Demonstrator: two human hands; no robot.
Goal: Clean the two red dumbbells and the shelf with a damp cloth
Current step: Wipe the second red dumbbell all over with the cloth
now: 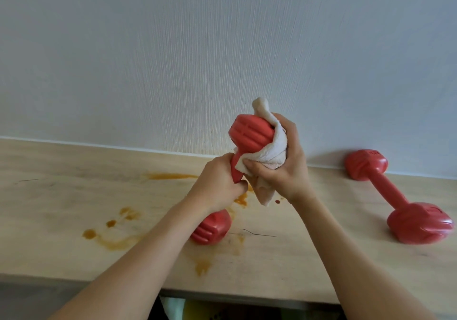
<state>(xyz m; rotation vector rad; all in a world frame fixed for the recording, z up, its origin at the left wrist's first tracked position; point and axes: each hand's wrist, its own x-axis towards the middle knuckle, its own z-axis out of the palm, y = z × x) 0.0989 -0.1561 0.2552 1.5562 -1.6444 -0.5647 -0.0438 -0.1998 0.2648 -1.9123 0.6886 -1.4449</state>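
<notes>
1. Orange-brown stains (111, 241) are spread over the wooden shelf (49, 196).
2. One red dumbbell (249, 134) is gripped upright at its handle by the left hand (217, 183).
3. A white cloth (269, 151) is clutched against its upper head by the right hand (284, 164).
4. The second dumbbell (395, 193) is laid on the shelf, far right.

Shelf (61, 250) is bare wood on the left w/ only flat brown stains (116, 235), so a hand passes freely there. Centre is blocked by the held dumbbell (249, 134), upright, and both arms. Far right, second dumbbell (393, 196) lies near the wall (222, 47). Open strip btwn the two dumbbells.
</notes>
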